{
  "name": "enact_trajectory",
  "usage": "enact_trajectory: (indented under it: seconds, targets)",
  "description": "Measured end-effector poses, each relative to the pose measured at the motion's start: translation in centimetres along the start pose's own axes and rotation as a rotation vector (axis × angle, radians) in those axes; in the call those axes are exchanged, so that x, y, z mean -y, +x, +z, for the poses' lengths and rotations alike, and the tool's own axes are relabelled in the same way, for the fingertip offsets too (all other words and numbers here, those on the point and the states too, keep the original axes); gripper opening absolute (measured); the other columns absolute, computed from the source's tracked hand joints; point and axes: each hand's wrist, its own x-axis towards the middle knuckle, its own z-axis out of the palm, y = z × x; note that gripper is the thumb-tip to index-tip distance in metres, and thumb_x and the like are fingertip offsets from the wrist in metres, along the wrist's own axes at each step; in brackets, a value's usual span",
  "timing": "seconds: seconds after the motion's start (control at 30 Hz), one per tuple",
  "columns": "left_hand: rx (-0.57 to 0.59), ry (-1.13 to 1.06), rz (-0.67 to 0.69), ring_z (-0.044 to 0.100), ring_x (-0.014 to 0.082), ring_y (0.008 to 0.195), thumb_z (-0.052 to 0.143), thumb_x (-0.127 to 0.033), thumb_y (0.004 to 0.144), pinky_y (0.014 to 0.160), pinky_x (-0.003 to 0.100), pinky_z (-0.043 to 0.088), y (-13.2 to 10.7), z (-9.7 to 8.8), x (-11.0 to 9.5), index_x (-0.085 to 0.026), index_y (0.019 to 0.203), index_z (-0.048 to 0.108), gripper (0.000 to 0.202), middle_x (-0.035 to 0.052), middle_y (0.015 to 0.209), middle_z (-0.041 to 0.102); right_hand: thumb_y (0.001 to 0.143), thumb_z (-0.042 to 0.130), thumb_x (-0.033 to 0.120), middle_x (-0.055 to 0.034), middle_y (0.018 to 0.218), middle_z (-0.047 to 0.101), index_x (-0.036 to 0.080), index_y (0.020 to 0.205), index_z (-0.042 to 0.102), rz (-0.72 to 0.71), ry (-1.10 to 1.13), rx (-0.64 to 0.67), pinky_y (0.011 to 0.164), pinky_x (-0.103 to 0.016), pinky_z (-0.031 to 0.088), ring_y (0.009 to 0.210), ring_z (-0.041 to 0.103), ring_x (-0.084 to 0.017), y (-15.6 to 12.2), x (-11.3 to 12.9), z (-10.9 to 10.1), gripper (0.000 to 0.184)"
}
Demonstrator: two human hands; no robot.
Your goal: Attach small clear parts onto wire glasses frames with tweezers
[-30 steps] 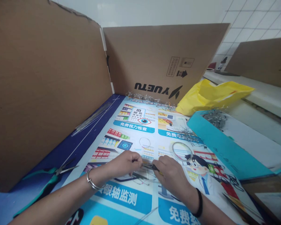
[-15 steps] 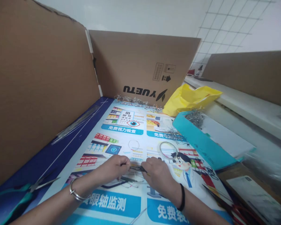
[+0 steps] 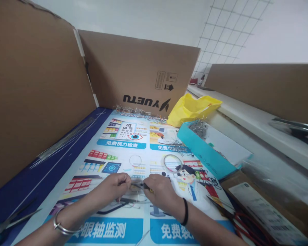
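My right hand (image 3: 160, 191) is closed around small pliers (image 3: 138, 185), whose dark jaws point left and whose handle shows a little yellow and black. My left hand (image 3: 119, 187) is pinched just left of the jaws, apparently on a thin wire; the piece is too small and blurred to make out fully. Below the hands, thin wire pieces (image 3: 133, 201) lie on the printed sheet (image 3: 92, 189). Beyond them rest a coil of wire (image 3: 165, 165) and a fainter thin wire ring (image 3: 130, 163).
Red-handled scissors (image 3: 250, 227) lie at right, teal-handled pliers (image 3: 1, 227) at left. Straight wires (image 3: 59, 145) lie along the left cardboard wall (image 3: 33, 85). A teal box (image 3: 202, 155) holds tangled wire pieces (image 3: 199, 129), near a yellow bag (image 3: 192, 109) and a brown package (image 3: 267, 208).
The view has turned, so the scene sits farther left in the picture. Both hands keep their hold close together, with the pliers still between them.
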Motion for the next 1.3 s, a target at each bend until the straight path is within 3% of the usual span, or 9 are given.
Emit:
enact_trajectory:
  seconds: [0.33, 0.57, 0.97, 1.3]
  targets:
    - [-0.023, -0.157, 0.023, 0.046, 0.0090, 0.049, 0.053, -0.031, 0.075, 0.052, 0.022, 0.038, 0.02, -0.18, 0.14, -0.016, 0.074, 0.054, 0.015, -0.0055, 0.055, 0.047, 0.078, 0.051, 0.018, -0.0007, 0.071, 0.061, 0.019, 0.075, 0.058, 0.091, 0.189, -0.028, 0.059, -0.022, 0.035, 0.067, 0.056, -0.014, -0.03, -0.65, 0.53, 0.008]
    - [-0.053, -0.150, 0.029, 0.043, 0.0081, 0.048, 0.053, -0.029, 0.074, 0.049, 0.020, 0.037, -0.05, -0.09, -0.01, -0.016, 0.069, 0.053, 0.014, -0.0062, 0.052, 0.045, 0.082, 0.051, 0.025, -0.0029, 0.074, 0.062, 0.019, 0.077, 0.059, 0.100, 0.227, 0.023, 0.060, -0.023, 0.036, 0.069, 0.057, -0.016, 0.05, -0.81, 0.55, 0.011]
    - [-0.051, -0.056, 0.053, 0.041, 0.0066, 0.044, 0.045, -0.018, 0.074, 0.046, 0.018, 0.033, 0.02, -0.24, 0.67, -0.016, 0.065, 0.053, 0.012, -0.0068, 0.049, 0.044, 0.080, 0.051, 0.019, -0.0040, 0.074, 0.057, 0.019, 0.084, 0.060, -0.023, 0.210, -0.052, 0.062, -0.025, 0.035, 0.071, 0.052, -0.017, -0.24, -1.04, 0.89, 0.010]
    - [0.052, -0.086, 0.022, 0.040, 0.0076, 0.043, 0.050, -0.022, 0.072, 0.045, 0.020, 0.031, -0.11, -0.51, 0.55, -0.016, 0.064, 0.055, 0.011, -0.0063, 0.048, 0.046, 0.078, 0.050, 0.015, -0.0038, 0.071, 0.054, 0.019, 0.082, 0.060, -0.136, 0.065, -0.149, 0.062, -0.028, 0.031, 0.070, 0.046, -0.018, -0.17, -0.77, 0.24, 0.011]
